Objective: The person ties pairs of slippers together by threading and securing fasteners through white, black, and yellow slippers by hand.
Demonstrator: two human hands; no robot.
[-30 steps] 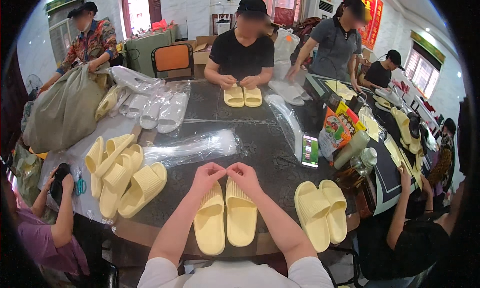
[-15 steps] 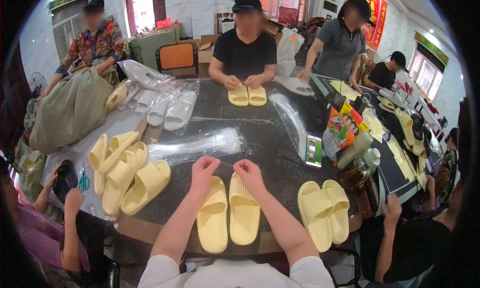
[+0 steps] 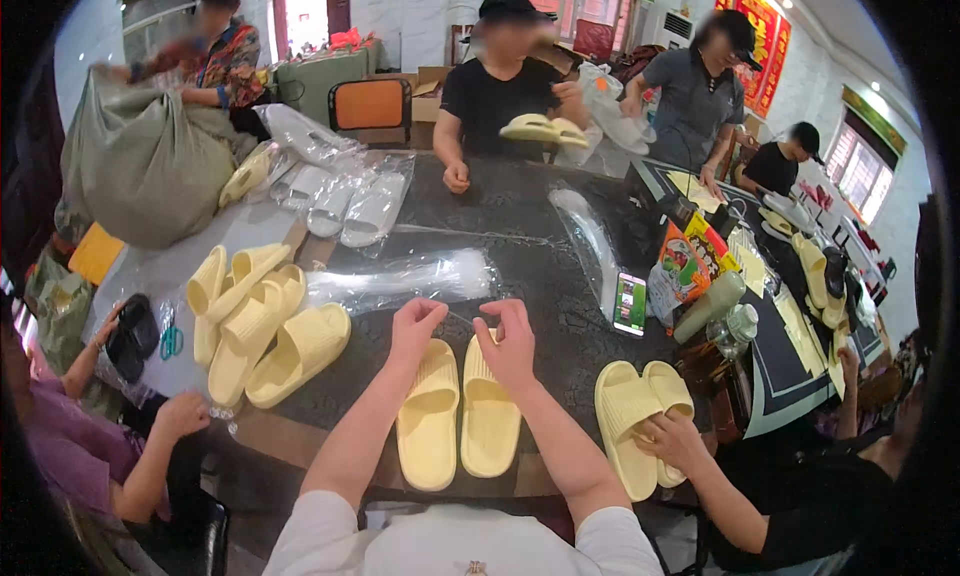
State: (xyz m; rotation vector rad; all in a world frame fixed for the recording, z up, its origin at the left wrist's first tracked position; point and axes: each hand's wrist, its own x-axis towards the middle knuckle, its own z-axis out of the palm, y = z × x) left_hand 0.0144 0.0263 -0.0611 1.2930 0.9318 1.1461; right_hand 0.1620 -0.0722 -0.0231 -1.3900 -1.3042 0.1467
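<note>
In front of me lies a pair of pale yellow ribbed slide sandals (image 3: 428,446), soles toward me and set a little apart. My left hand (image 3: 412,338) is above the toe of the left sandal, its thumb and fingertips pinched on a thin clear strand (image 3: 458,318). The strand reaches faintly toward my right hand (image 3: 508,351), whose thumb and forefinger look parted over the right sandal's toe. Part of that sandal's strap is hidden by my right hand.
Several yellow slides (image 3: 298,356) are heaped at the left. Bundles of clear strands (image 3: 410,276) lie ahead. A co-worker's hand (image 3: 672,441) touches another yellow pair (image 3: 625,416) on the right. A phone (image 3: 629,304) and bottles (image 3: 735,326) stand beyond it.
My right fingers have parted from their pinch. A co-worker's hand has come onto the right-hand pair. The person opposite has lifted a pair of slides; the sack at left has been raised.
</note>
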